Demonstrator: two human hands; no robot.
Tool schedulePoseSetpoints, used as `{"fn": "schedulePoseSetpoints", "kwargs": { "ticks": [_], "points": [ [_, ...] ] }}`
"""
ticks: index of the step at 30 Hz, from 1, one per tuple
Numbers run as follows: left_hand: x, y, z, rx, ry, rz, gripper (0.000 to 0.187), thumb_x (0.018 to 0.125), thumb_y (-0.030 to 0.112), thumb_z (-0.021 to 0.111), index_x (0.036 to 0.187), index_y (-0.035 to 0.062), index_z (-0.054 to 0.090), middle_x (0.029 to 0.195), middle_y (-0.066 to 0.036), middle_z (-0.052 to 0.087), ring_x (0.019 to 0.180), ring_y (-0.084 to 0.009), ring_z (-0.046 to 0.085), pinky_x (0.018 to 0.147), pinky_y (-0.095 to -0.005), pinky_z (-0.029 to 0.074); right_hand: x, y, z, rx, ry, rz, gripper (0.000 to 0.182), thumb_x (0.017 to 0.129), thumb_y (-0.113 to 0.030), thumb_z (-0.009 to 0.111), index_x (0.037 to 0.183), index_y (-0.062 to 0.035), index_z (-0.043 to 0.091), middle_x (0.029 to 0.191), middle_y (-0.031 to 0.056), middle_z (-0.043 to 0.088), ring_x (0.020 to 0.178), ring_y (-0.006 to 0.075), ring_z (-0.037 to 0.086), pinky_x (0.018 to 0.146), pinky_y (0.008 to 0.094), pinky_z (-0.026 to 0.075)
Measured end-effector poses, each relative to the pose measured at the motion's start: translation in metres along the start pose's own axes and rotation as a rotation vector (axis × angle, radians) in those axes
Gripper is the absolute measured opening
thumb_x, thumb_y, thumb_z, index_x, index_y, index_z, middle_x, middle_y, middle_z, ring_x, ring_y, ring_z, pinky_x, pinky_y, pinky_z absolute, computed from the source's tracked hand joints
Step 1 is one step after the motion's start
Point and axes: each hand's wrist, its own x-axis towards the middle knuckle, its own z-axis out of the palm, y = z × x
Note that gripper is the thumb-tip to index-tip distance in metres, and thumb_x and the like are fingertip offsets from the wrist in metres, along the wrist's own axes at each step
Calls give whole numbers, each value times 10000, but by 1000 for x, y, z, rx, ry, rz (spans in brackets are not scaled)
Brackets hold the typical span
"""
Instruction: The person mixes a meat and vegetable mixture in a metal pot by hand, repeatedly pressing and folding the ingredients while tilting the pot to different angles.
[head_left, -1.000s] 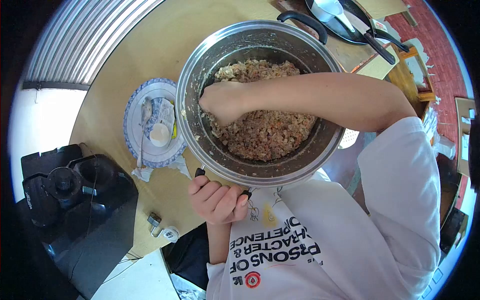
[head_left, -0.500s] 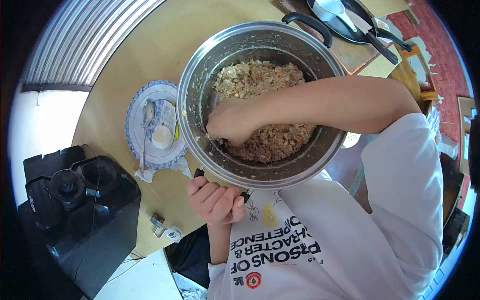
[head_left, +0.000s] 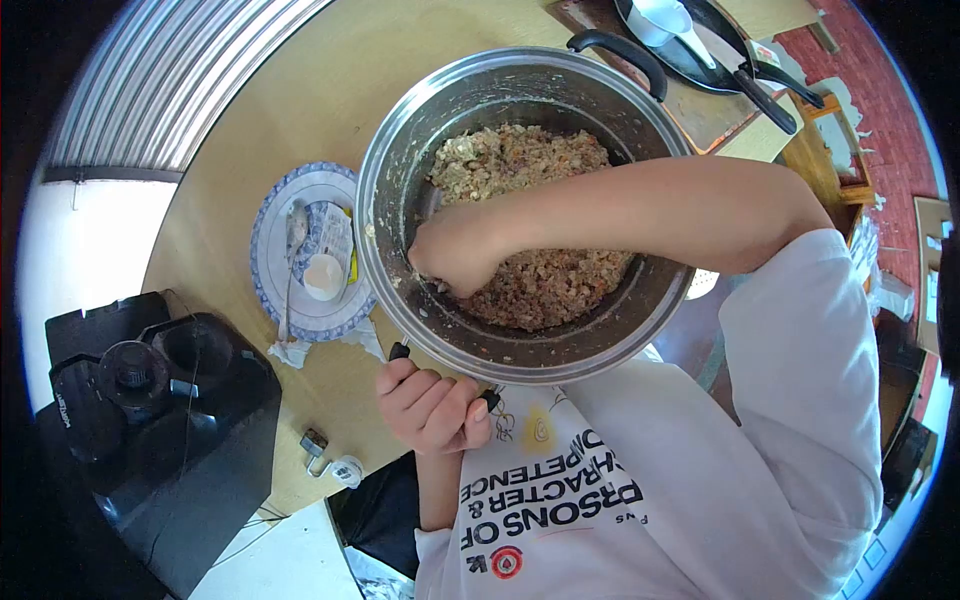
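Note:
A large steel pot (head_left: 672, 300) holds a crumbly ground meat mixture (head_left: 560, 285), with orange and pale bits in it. The mixture is paler at the far side and browner near me. My right hand (head_left: 458, 245) is inside the pot at its left, curled into a fist and pressed into the mixture; its fingertips are hidden. Below the rim, my left hand (head_left: 432, 408) wraps around the pot's near black handle (head_left: 489, 397), whose two ends show beside the fist. The far black handle (head_left: 625, 60) is free.
Left of the pot, a blue-edged plate (head_left: 268, 290) carries a spoon (head_left: 292, 260), an eggshell (head_left: 323, 277) and a packet. A padlock (head_left: 314, 445) lies nearer. Black equipment (head_left: 150, 420) stands far left. A frying pan (head_left: 700, 75) with a white measuring cup (head_left: 660, 20) and knife sits upper right.
My right fist has shifted very slightly left within the mixture. The pot sits a touch lower in view, and my left hand keeps its hold on the handle.

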Motion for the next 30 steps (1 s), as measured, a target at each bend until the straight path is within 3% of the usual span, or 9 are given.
{"fn": "schedulePoseSetpoints", "kwargs": {
  "ticks": [9,11,14,16,18,22,26,28,30],
  "points": [
    [2,4,-1,6,1,-45,205,764,184,542,623,41,586,508,-39,532,440,-192,431,628,-354,366,-4,-8,17,119,94,83,266,650,-131,708,854,37,677,851,237,667,881,393,652,787,459,518],
    [3,4,-3,41,-50,-55,193,749,189,552,615,55,582,505,-35,531,442,-195,437,635,-352,373,-7,-13,9,33,-100,-24,285,647,-136,704,872,36,672,838,243,662,873,403,651,785,459,519],
    [4,3,-5,56,-70,-58,184,735,199,567,607,67,581,501,-33,524,446,-196,445,639,-348,379,-12,-12,-5,-12,-123,-57,280,656,-145,690,858,47,672,838,247,663,857,394,655,773,461,522],
    [5,1,-3,45,-58,-39,177,730,198,574,610,68,584,502,-34,526,446,-195,446,641,-346,382,-21,-8,-41,-76,-253,64,290,666,-158,681,863,55,675,846,247,666,858,385,657,769,469,522],
    [4,0,-4,33,-49,-18,170,725,197,581,613,69,588,503,-35,528,447,-194,448,643,-343,384,-44,2,-75,-9,-123,199,299,694,-172,676,911,33,692,838,225,674,837,376,657,751,459,521],
    [7,-2,-6,-16,-80,-7,154,721,174,594,622,56,594,508,-36,540,448,-192,448,659,-337,384,-24,34,-58,28,17,546,304,805,-246,589,899,18,707,841,215,677,827,366,659,743,453,520],
    [6,-3,-2,-12,-42,17,125,720,130,587,628,45,583,520,-36,547,451,-191,434,659,-334,371,0,8,-22,-147,-58,340,342,817,-287,530,865,-8,721,882,205,686,852,361,664,768,454,515],
    [5,-2,-1,-11,-33,21,111,719,113,582,631,44,580,530,-36,554,454,-192,429,652,-335,364,-6,-17,0,-40,19,227,321,790,-264,550,860,0,718,892,204,686,864,365,664,776,449,516],
    [3,-2,-2,-3,-26,19,98,718,96,577,635,44,578,540,-35,560,457,-192,423,645,-336,358,-23,-36,2,14,-227,193,332,769,-239,573,933,19,701,988,198,672,935,344,652,818,440,509]
  ]
}}
